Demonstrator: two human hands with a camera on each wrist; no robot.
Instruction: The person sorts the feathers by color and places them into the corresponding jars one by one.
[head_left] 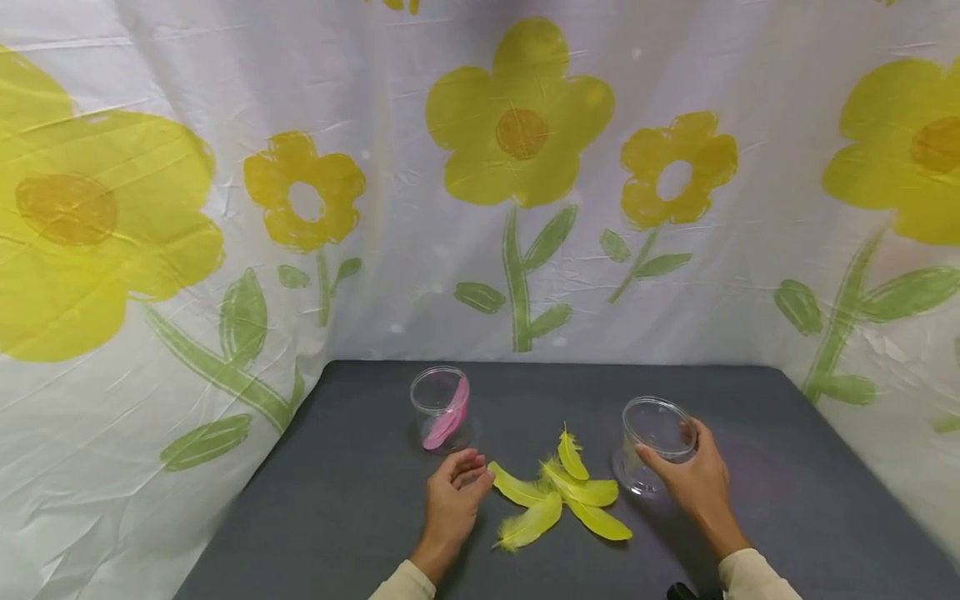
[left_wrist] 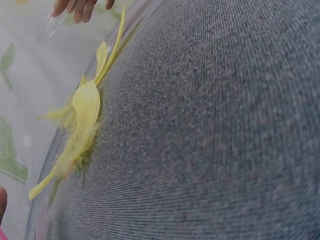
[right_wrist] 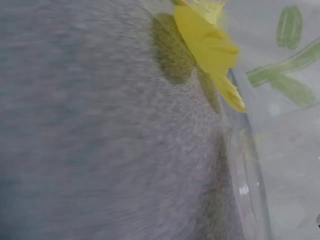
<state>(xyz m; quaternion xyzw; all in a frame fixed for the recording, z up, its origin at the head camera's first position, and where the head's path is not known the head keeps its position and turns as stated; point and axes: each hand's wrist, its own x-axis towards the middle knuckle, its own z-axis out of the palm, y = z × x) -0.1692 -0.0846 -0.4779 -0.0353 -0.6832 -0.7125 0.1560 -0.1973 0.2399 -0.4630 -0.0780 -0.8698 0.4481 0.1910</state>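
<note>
My right hand (head_left: pixel 693 483) grips a clear plastic cup (head_left: pixel 636 454) at its side, thumb at the front near the rim. Nothing shows inside this cup; in the right wrist view its clear wall (right_wrist: pixel 252 200) stands beside the yellow feathers (right_wrist: pixel 207 45). Several yellow feathers (head_left: pixel 592 492) lie fanned out on the dark table between the hands. Left of them is my left hand (head_left: pixel 453 500), fingers loosely bent and holding nothing, fingertips close to the leftmost feather. Just beyond it stands a second clear cup (head_left: pixel 417 406) with pink feathers (head_left: pixel 450 417) inside.
The dark grey cloth-covered table (head_left: pixel 337 517) runs back to a white curtain (head_left: pixel 405 275) printed with yellow flowers, which also hangs along both sides. A small black object (head_left: pixel 681 592) pokes in at the bottom edge, near the right sleeve (head_left: pixel 756 577).
</note>
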